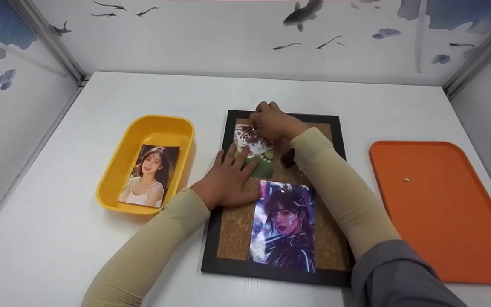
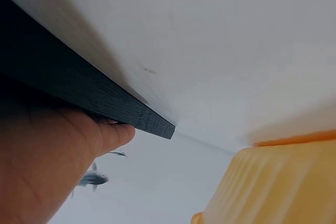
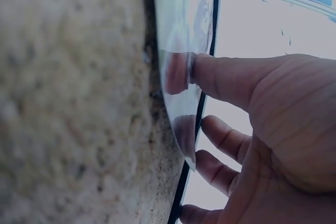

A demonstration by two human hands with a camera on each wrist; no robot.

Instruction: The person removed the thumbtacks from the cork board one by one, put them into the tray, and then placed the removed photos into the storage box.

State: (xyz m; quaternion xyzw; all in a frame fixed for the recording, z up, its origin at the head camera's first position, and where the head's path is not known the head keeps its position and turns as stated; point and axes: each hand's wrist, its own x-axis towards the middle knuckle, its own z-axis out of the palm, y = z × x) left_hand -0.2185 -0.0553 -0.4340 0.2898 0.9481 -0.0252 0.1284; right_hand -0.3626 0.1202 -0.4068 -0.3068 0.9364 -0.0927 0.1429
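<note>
A black-framed cork board lies on the table with two photos on it. My left hand lies spread across its left side, fingertips on the lower part of the tiger photo and thumb beside the lower portrait photo. At the tiger photo's top, my right hand holds a small shiny thumbtack at its fingertips. The right wrist view shows the thumb against the glossy photo, whose lower corner lifts off the cork. Another thumbtack sits at the portrait's top.
Left of the board stands a yellow tray with a photo of a person in it. An orange tray lies at the right, bearing a loose thumbtack. Printed wall panels enclose the white table.
</note>
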